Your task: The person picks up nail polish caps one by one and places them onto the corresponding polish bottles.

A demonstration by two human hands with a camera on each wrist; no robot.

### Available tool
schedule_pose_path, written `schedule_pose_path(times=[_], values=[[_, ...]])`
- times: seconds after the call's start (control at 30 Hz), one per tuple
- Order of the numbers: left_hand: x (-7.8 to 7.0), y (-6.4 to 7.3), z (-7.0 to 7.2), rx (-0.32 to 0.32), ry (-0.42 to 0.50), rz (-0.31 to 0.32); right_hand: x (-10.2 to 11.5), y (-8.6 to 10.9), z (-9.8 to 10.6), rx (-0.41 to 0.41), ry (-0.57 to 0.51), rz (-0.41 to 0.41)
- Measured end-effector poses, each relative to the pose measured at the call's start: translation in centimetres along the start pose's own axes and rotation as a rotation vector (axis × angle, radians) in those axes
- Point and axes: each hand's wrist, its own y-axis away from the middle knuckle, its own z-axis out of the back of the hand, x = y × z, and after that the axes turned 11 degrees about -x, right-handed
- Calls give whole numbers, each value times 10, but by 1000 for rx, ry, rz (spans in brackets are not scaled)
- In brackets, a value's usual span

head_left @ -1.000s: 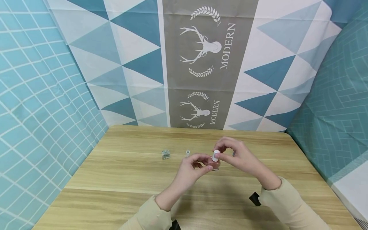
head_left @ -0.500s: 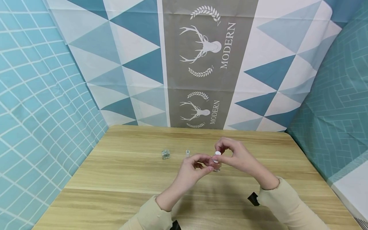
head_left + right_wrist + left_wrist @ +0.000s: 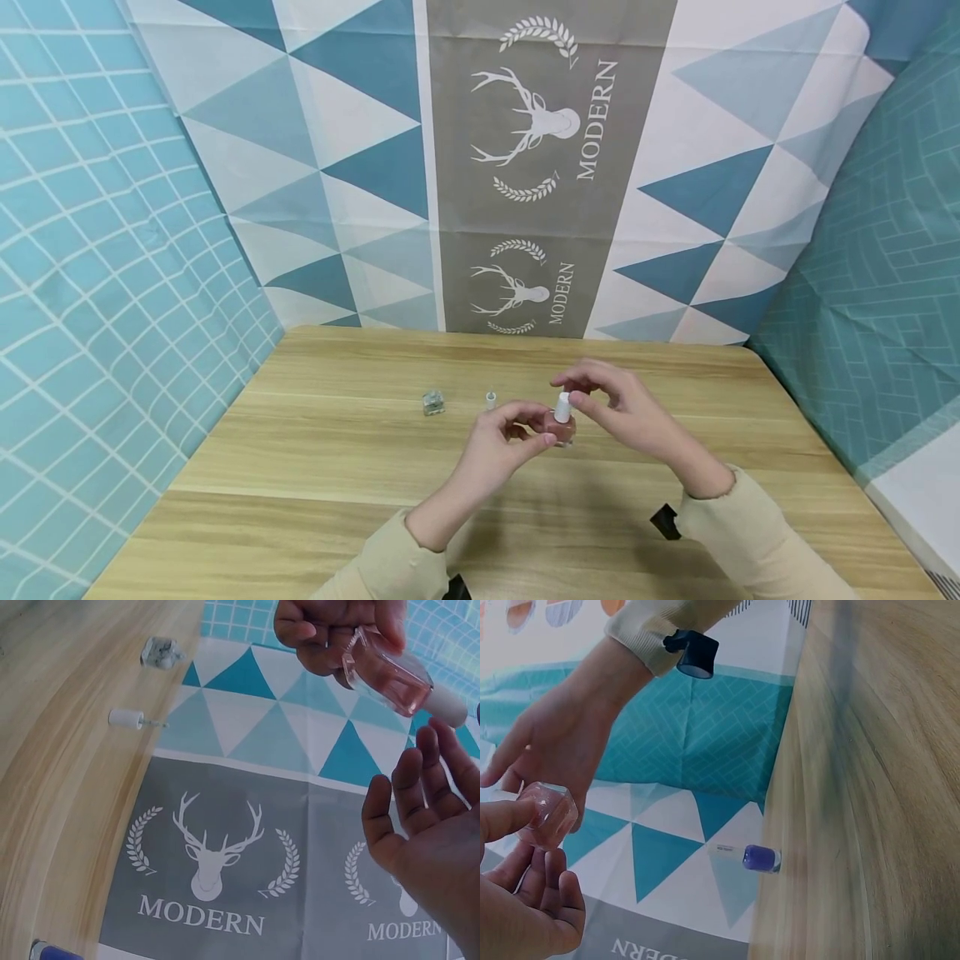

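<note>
My left hand point(image 3: 498, 442) holds a small glass nail polish bottle point(image 3: 558, 427) with pink polish between thumb and fingers, above the table. A white cap point(image 3: 562, 407) sits on its neck. My right hand point(image 3: 618, 404) has its thumb and index finger at the cap's top, the other fingers apart from it. In the right wrist view the bottle point(image 3: 386, 675) lies at a slant, the cap point(image 3: 446, 705) between the right fingertips and thumb. The left wrist view shows the bottle point(image 3: 549, 816) in the left fingers, while its cap is mostly hidden.
On the wooden table point(image 3: 337, 467) stand a clear glass bottle point(image 3: 432, 403) without a cap and a white cap point(image 3: 491, 401) with its brush pointing up. A purple polish bottle point(image 3: 760, 858) with a white cap stands farther right. Patterned cloth walls point(image 3: 360, 167) enclose the table.
The bottle tipped toward me half a second ago and is back nearly upright. My right thumb and fingers have shifted round the cap. The left hand has stayed in place.
</note>
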Motion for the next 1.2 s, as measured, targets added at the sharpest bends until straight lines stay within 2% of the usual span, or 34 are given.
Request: schedule_pose_path(times=[0.17,0.27,0.77,1.2], values=[[1,0,0,3,-7,3,-1,1,4,25,-35,84],[0,0,0,1,-10,5,0,1,5,29,-30,103],[-1,0,-1,-10,-5,15,1,0,2,22,-21,75],[-1,0,-2,-14,-16,18,4,-1,-1,-22,33,-2]])
